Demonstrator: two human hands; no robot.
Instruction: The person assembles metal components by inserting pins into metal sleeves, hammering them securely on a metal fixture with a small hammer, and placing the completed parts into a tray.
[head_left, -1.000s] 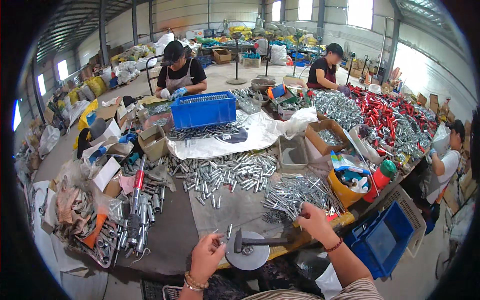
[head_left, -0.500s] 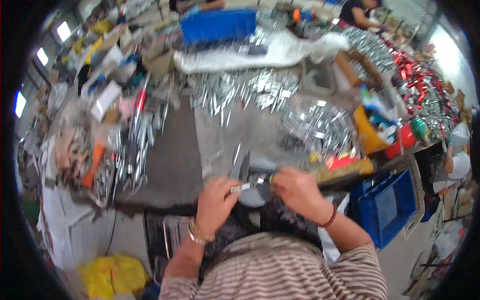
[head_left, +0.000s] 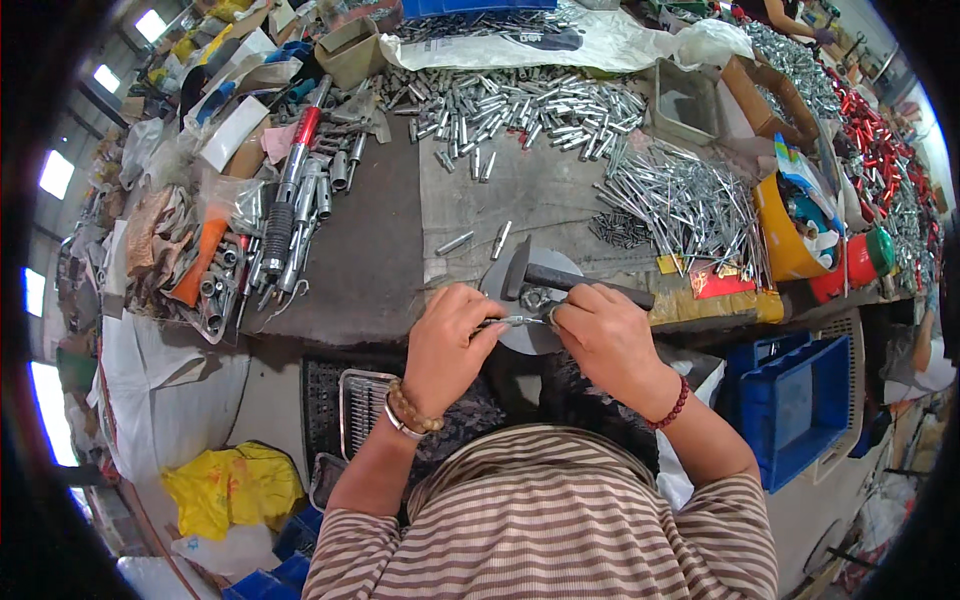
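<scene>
My left hand [head_left: 450, 338] is closed around a small silver metal tube [head_left: 517, 321] that points to the right. My right hand [head_left: 607, 338] pinches something thin, like a metal pin, meeting the tube's end; the fingers hide most of it. Both hands hover over the near table edge, above a round grey disc [head_left: 528, 338]. A hammer [head_left: 585, 283] with a dark handle lies across the disc, just beyond my fingers. Beside it a small metal block [head_left: 536, 299] sits partly hidden. Two loose silver tubes [head_left: 455, 243] lie on the worktop [head_left: 445, 205] ahead of my left hand.
A heap of short metal tubes [head_left: 530, 105] spreads farther back. Thin metal rods [head_left: 690, 205] are piled on the right, near a yellow container [head_left: 790, 230]. Tools, including a red-and-silver driver [head_left: 300, 150], crowd the left. Blue crates [head_left: 800, 405] stand low on the right.
The view has tilted downward and sharpened from a blur, so the table's contents sit higher in the picture. Both hands remain close together at the metal tube.
</scene>
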